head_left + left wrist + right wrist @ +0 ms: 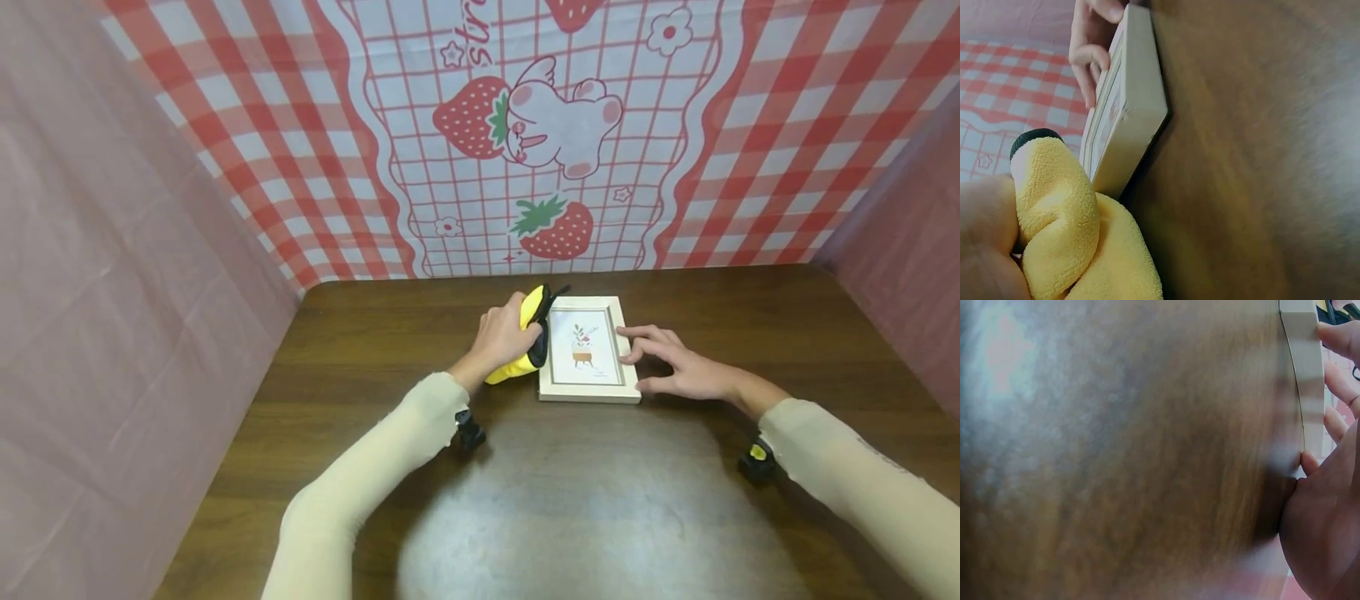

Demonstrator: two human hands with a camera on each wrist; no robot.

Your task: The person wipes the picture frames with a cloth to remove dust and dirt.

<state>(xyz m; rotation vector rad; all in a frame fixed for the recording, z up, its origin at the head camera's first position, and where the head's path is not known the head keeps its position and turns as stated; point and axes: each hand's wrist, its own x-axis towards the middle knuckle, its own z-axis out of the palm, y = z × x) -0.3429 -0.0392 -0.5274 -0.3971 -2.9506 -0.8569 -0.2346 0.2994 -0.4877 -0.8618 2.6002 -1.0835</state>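
A cream picture frame (592, 392) lies face up on the wooden table (585, 483), showing a drawing of a potted plant. My left hand (501, 340) grips a bunched yellow cloth (531, 307) with black edging at the frame's left side. In the left wrist view the fleecy cloth (1054, 212) bulges out of the palm, close against the frame's corner (1125, 115). From the other side, my right hand (686, 371) touches the frame's right border with spread, lightly bent fingers. Those fingertips (1332, 334) rest along the frame's edge in the right wrist view.
A red-and-white checked cloth with strawberries (555, 229) hangs behind the table's far edge. Pink fabric (135, 292) hangs at the left, and more pink fabric (907, 225) at the right. Black wrist-worn devices (470, 431) sit below both sleeves.
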